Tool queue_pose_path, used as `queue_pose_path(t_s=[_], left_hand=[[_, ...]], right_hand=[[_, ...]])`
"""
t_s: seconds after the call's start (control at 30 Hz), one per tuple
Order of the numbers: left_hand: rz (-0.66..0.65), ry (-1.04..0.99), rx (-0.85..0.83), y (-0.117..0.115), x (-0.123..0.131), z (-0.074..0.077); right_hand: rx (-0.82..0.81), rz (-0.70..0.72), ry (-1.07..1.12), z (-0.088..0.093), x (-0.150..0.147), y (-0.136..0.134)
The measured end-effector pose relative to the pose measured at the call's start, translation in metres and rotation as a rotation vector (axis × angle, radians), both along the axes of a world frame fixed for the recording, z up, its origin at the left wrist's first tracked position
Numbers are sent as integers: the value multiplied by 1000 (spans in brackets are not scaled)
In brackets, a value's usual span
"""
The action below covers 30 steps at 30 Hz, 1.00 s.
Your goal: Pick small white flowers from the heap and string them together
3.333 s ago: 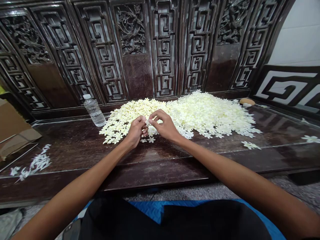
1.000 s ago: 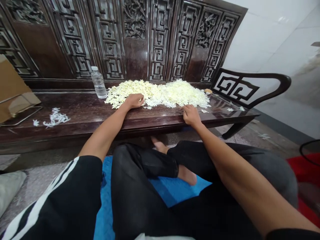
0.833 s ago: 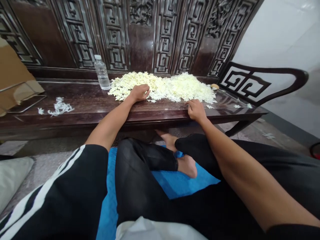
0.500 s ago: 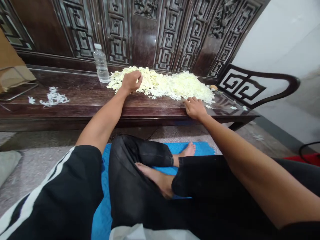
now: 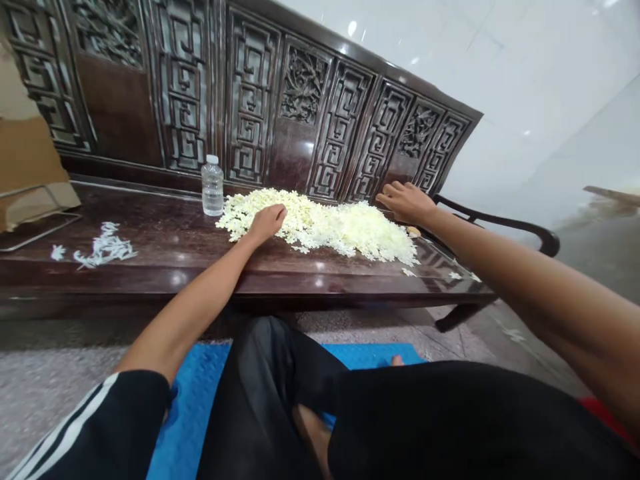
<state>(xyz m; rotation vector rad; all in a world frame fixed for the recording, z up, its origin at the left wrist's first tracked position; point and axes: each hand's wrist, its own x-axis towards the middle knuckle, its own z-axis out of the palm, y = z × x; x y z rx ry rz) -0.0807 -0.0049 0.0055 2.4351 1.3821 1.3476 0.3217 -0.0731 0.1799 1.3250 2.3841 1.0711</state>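
In the head view, has raised the right hand (image 5: 404, 202) from near the wooden bench (image 5: 170, 233)'s front edge — now up before the carved backrest (image 5: 295, 150), loosely bent. Keeps the left hand (image 5: 269, 223) curled at the left part of the blossom pile (image 5: 350, 230), on the seat. Cannot make out anything held, or how tightly closed — too hidden. Cut off at left: cardboard box (image 5: 30, 160).

Head view, facing forward and down over bench (image 5: 165, 233).

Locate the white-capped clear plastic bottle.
In the head view, the white-capped clear plastic bottle stands left of centre on the dark wooden bench, just left of the pale yellow flower heap.
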Motion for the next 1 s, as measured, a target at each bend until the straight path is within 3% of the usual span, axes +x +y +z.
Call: queue_pose_path(t_s=[0.1, 0.2, 0.33, 0.4, 0.53, 0.67, 0.8, 1.0], left_hand=[[-7, 1, 4, -4, 14, 2], [21, -2, 12, -8, 31, 1], [7, -47, 109, -11, 47, -1], [-40, 64, 194, -8, 44, -2], [-153, 398, 309, 8, 16, -8], [-82, 341, 306, 16, -17, -16], [-70, 312, 308, 1, -30, -16], [-121, 310, 244, -10, -23, -5]], right_hand=[[119, -36, 63, -1, 14, 3], [100, -13, 192, -38, 12, 5], [22, 197, 145, -93, -1, 22], [24, 291, 138, -110, -8, 40], [47, 425, 241, -120, -18, 85], [71, 527, 463, -130, -23, 115], [40, 569, 675, -151, -28, 117], [-107, 610, 905, -164, -48, 99]])
